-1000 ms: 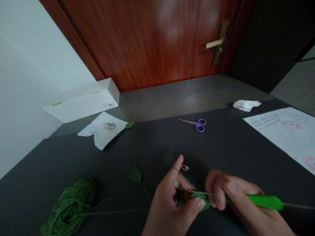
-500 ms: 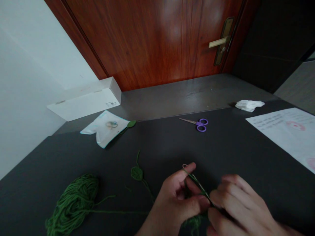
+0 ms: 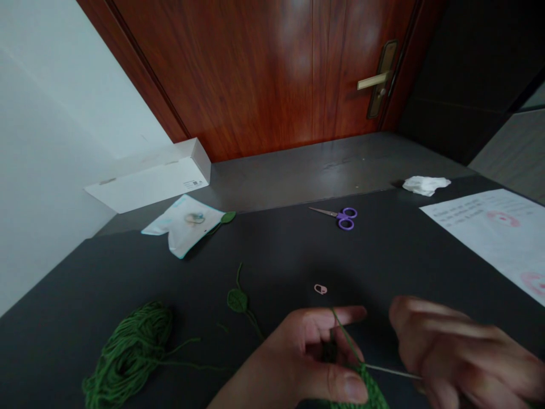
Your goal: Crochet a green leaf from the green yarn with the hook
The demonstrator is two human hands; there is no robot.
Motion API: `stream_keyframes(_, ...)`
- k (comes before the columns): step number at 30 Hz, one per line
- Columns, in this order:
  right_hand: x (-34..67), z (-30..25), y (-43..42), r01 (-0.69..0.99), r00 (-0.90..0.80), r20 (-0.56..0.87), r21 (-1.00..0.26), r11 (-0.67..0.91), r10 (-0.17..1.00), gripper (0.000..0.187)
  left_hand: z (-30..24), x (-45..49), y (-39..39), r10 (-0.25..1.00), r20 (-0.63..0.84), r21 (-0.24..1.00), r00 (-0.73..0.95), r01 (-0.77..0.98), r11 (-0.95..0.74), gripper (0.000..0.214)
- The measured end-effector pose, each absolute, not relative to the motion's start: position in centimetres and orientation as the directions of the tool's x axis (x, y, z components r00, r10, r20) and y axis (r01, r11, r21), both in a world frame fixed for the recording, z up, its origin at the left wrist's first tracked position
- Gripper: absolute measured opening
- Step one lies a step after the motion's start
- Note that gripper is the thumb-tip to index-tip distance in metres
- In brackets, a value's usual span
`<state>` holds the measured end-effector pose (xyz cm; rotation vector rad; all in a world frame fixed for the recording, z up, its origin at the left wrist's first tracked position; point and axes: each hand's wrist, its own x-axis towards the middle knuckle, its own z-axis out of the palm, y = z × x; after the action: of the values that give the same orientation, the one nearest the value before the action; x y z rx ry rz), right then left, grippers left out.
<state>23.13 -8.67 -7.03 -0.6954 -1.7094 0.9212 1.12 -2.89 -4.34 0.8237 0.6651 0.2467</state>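
My left hand (image 3: 306, 358) pinches a green crocheted piece (image 3: 361, 392) at the bottom edge of the view, with a strand of green yarn (image 3: 344, 335) running up over the index finger. My right hand (image 3: 464, 352) is shut around a crochet hook, whose thin metal shaft (image 3: 392, 371) points at the piece; the fingers hide its handle. A pink stitch marker (image 3: 321, 289) lies just beyond my left fingers. Further left are a small crocheted green leaf (image 3: 237, 301) and a green yarn ball (image 3: 128, 358), partly cut off below.
The dark work surface (image 3: 272, 255) holds purple-handled scissors (image 3: 340, 217), a white printed sheet (image 3: 489, 238), a crumpled tissue (image 3: 426, 184), and a plastic packet (image 3: 183, 224) with a green leaf (image 3: 228, 217) at its corner. A white box (image 3: 149, 182) and a wooden door (image 3: 264, 68) stand behind.
Both hands have dropped lower in the view and spread apart. The crocheted piece has risen from under my hands into my left pinch, and the hook's shaft now shows, its handle hidden.
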Motion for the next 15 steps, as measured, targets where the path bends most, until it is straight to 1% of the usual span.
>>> stream_keyframes(1, 22.9, -6.8, -8.5, -0.032, -0.311, 0.505, -0.852, 0.522, 0.805, 0.042, -4.4, 1.1, -2.9, 0.424, -0.44, 0.737, 0.792, 0.048, 0.675, 0.073)
stream_keyframes(3, 22.3, -6.4, -8.3, -0.129, -0.286, 0.411, -0.911, 0.391, 0.865, 0.045, -4.4, 1.1, -2.9, 0.377, -0.422, 0.718, 0.825, 0.05, 0.694, 0.069)
stream_keyframes(5, 21.6, -6.2, -8.3, -0.234, -0.223, 0.31, -0.937, 0.258, 0.924, 0.046, -4.2, 1.1, -2.9, 0.333, -0.421, 0.687, 0.844, 0.057, 0.724, 0.063)
stream_keyframes(6, 21.4, -6.1, -8.4, -0.28, -0.203, 0.281, -0.935, 0.22, 0.938, 0.046, -4.2, 1.1, -2.9, 0.323, -0.429, 0.671, 0.844, 0.058, 0.739, 0.06)
stream_keyframes(8, 21.1, -6.1, -8.5, -0.323, -0.186, 0.262, -0.926, 0.193, 0.947, 0.046, -4.0, 1.1, -2.9, 0.307, -0.451, 0.633, 0.838, 0.058, 0.772, 0.054)
stream_keyframes(11, 21.4, -6.2, -8.6, -0.293, -0.207, 0.313, -0.924, 0.246, 0.927, 0.048, -3.8, 1.3, -2.9, 0.29, -0.45, 0.59, 0.845, 0.038, 0.806, 0.046)
stream_keyframes(15, 22.3, -6.4, -8.5, -0.162, -0.317, 0.468, -0.884, 0.439, 0.825, 0.047, -3.8, 1.0, -3.1, 0.309, -0.464, 0.617, 0.83, 0.053, 0.785, 0.045)
